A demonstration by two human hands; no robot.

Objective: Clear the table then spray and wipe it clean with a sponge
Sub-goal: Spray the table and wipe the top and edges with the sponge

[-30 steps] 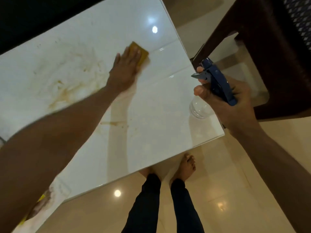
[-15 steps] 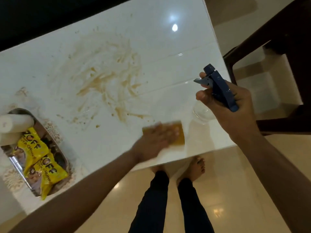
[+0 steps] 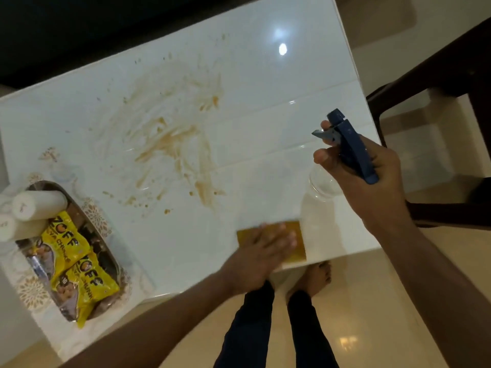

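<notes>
While the left hand (image 3: 261, 257) is pressing flat on the sponge (image 3: 293, 241) at the table's (image 3: 305, 83) near edge, the right hand (image 3: 369, 179) is gripping the spray bottle (image 3: 350, 147); brown smears (image 3: 172, 139) are waiting mid-table, so wiping looks roughly half done.

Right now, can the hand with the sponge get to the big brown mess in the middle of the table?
Probably yes. The left hand presses the sponge flat near the table's front edge, and only bare tabletop lies between it and the brown smears. The tray sits off to the side.
</notes>
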